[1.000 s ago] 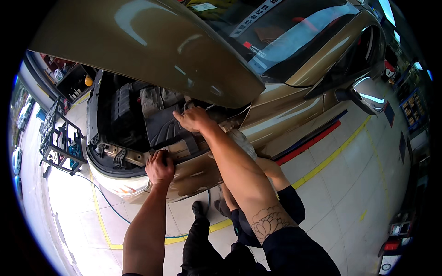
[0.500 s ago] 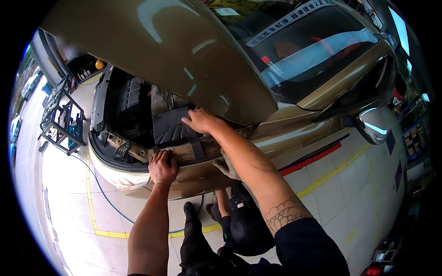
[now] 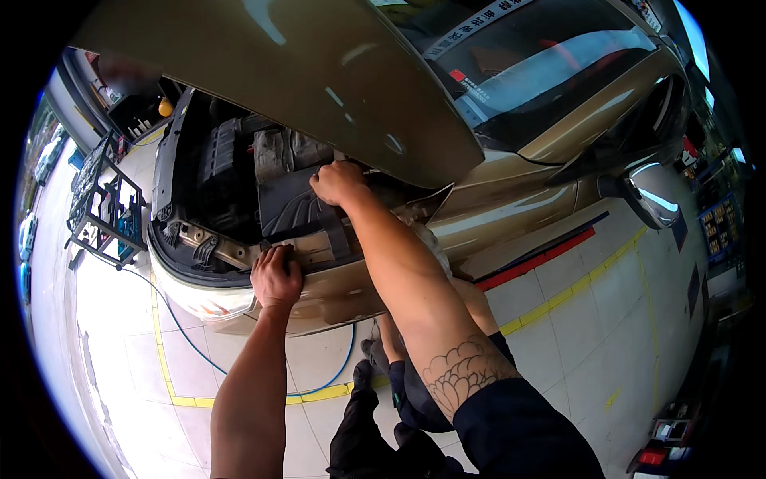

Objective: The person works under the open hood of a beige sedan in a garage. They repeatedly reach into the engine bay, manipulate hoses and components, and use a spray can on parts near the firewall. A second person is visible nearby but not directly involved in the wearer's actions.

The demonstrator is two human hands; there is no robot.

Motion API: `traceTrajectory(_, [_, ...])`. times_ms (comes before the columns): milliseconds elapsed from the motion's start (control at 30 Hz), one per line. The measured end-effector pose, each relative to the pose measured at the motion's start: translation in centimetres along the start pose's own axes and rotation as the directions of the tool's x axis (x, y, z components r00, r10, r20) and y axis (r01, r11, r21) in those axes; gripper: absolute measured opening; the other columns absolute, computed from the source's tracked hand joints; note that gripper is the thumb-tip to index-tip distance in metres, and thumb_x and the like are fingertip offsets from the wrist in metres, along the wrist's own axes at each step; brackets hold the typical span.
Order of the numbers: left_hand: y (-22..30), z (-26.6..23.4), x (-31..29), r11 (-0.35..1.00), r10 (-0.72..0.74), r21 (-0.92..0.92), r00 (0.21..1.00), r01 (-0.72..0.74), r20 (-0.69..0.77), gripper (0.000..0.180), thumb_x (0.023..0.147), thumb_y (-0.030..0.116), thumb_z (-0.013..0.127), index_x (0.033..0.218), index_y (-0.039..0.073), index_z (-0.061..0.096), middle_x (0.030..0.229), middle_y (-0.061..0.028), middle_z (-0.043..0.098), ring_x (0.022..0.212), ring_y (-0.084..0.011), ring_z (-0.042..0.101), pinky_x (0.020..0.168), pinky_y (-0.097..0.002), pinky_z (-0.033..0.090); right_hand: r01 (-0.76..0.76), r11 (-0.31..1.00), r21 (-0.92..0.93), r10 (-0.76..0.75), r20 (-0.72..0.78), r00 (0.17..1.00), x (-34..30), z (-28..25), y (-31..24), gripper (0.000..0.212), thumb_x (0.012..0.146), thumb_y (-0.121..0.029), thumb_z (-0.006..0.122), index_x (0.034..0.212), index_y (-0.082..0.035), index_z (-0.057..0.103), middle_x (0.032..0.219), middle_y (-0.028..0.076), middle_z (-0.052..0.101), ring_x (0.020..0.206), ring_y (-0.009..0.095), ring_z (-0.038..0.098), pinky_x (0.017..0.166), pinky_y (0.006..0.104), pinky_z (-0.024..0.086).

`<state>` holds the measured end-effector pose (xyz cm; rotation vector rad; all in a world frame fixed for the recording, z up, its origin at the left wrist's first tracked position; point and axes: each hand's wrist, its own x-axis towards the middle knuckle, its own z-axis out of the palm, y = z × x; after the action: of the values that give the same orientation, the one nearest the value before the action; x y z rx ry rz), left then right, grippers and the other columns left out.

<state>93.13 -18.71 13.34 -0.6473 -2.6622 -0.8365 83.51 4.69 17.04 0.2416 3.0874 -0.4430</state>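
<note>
The gold-brown car has its hood [image 3: 335,72] raised over the engine bay. My left hand [image 3: 276,275] rests at the top edge of the front fender [image 3: 335,289], fingers curled over it just behind the headlight [image 3: 209,302]. My right hand [image 3: 339,182] is over the engine bay, its fingers bent in at the rear edge of a black ribbed plastic cover [image 3: 289,206]. What those fingers hold, if anything, is hidden. A black strip [image 3: 335,231] hangs beside the cover. Toward the windshield, a gap shows along the fender's pointed rear corner [image 3: 444,196].
A co-worker [image 3: 415,399] crouches by the fender, partly behind my right arm; a pale glove [image 3: 431,243] shows at the fender. A black tool cart [image 3: 112,203] stands at left. A blue hose [image 3: 179,335] crosses the tiled floor. The side mirror [image 3: 650,195] juts out at right.
My right hand has bent its fingers in and shifted slightly up. The co-worker's glove has moved up and right along the fender, whose rear corner now stands apart. My left hand keeps its place.
</note>
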Motion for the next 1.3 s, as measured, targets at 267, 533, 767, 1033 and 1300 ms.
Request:
traceTrajectory(267, [1.2, 1.4, -0.9, 0.999, -0.052, 0.013, 0.998, 0.051, 0.028, 0.026, 0.082, 0.021, 0.058, 0.100, 0.010, 0.074, 0.101, -0.0122, 0.073, 0.101, -0.0350, 0.066, 0.090, -0.0441, 0.051, 0.041, 0.999, 0.005, -0.041, 0.030, 0.999, -2.4, -0.3, 1.8, 0.050, 0.098, -0.044, 0.047, 0.105, -0.005, 0.077, 0.115, 0.018, 0.072, 0.111, 0.033, 0.068, 0.097, 0.0461, 0.053])
traceTrajectory(533, [0.4, 1.3, -1.4, 0.997, -0.078, 0.010, 0.997, 0.078, 0.011, 0.028, 0.084, 0.020, 0.055, 0.102, 0.010, 0.074, 0.105, -0.0134, 0.073, 0.102, -0.0361, 0.066, 0.092, -0.0444, 0.051, 0.197, 0.978, 0.069, -0.203, 0.107, 0.973, -6.5, -1.8, 2.2, 0.051, 0.101, -0.041, 0.041, 0.104, -0.005, 0.077, 0.116, 0.017, 0.072, 0.113, 0.034, 0.066, 0.099, 0.0448, 0.050])
traceTrajectory(767, [0.6, 1.0, 0.0, 0.997, -0.073, -0.020, 0.997, 0.073, -0.013, 0.030, 0.080, 0.019, 0.057, 0.103, 0.009, 0.074, 0.105, -0.0125, 0.073, 0.103, -0.0344, 0.066, 0.094, -0.0432, 0.050, 0.183, 0.983, 0.022, -0.180, -0.110, 0.978, -0.9, -2.4, 2.8, 0.056, 0.105, -0.045, 0.038, 0.104, -0.002, 0.075, 0.111, 0.022, 0.071, 0.111, 0.040, 0.065, 0.100, 0.0488, 0.050])
traceTrajectory(1033, [0.9, 1.7, -0.8, 0.999, -0.040, -0.025, 0.999, 0.039, -0.030, 0.030, 0.080, 0.019, 0.057, 0.102, 0.008, 0.073, 0.106, -0.0129, 0.072, 0.103, -0.0349, 0.065, 0.094, -0.0433, 0.050, 0.122, 0.992, -0.011, -0.123, -0.137, 0.983, -0.8, -1.0, 3.2, 0.057, 0.101, -0.050, 0.046, 0.101, -0.002, 0.076, 0.110, 0.020, 0.073, 0.111, 0.037, 0.067, 0.098, 0.0474, 0.052])
traceTrajectory(1300, [1.5, 1.6, -1.0, 0.998, -0.053, -0.024, 0.998, 0.052, -0.033, 0.029, 0.081, 0.019, 0.056, 0.102, 0.008, 0.074, 0.104, -0.0141, 0.073, 0.102, -0.0358, 0.066, 0.093, -0.0447, 0.050, 0.203, 0.977, 0.066, -0.203, -0.008, 0.979, -3.0, -2.5, 3.7, 0.056, 0.098, -0.051, 0.051, 0.107, 0.000, 0.074, 0.114, 0.022, 0.071, 0.111, 0.037, 0.067, 0.096, 0.0469, 0.053])
